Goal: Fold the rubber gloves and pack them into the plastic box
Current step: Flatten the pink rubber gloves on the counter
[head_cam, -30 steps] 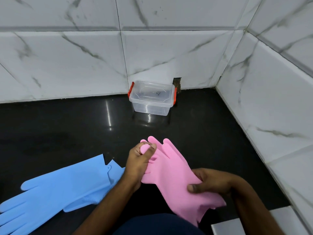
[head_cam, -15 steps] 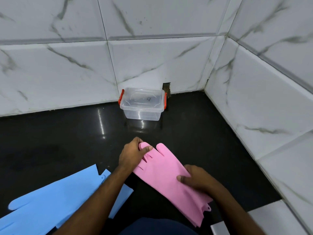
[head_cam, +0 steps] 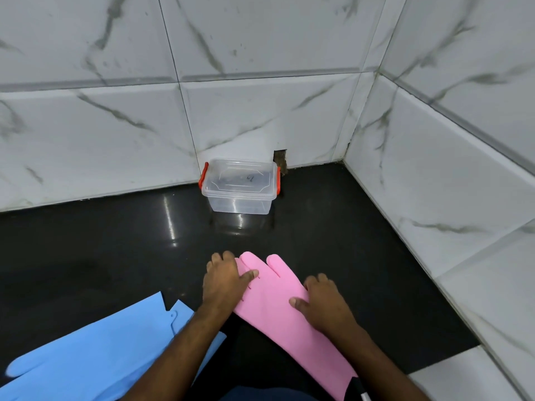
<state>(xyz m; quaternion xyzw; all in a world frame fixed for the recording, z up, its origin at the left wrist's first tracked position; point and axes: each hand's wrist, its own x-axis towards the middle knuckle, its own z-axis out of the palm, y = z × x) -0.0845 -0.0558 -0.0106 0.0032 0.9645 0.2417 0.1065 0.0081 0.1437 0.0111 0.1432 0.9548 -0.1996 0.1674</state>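
A pink rubber glove (head_cam: 275, 308) lies flat on the black counter (head_cam: 115, 256), fingers pointing away from me toward the box. My left hand (head_cam: 224, 280) presses down on its left finger side, palm flat. My right hand (head_cam: 322, 303) presses on its right edge near the middle. Blue rubber gloves (head_cam: 95, 351) lie at the lower left, partly under my left forearm. The clear plastic box (head_cam: 240, 186) with red handles stands against the back wall, its lid on.
White marble tile walls (head_cam: 434, 183) close in the counter at the back and right, meeting in a corner. A small dark hole (head_cam: 280, 160) sits in the back wall beside the box. A white tile ledge (head_cam: 451, 380) borders the counter's near right.
The pink glove has gone from held and bunched in both hands to laid out flat on the counter. Both hands now press on it with flat palms. The camera tilted up.
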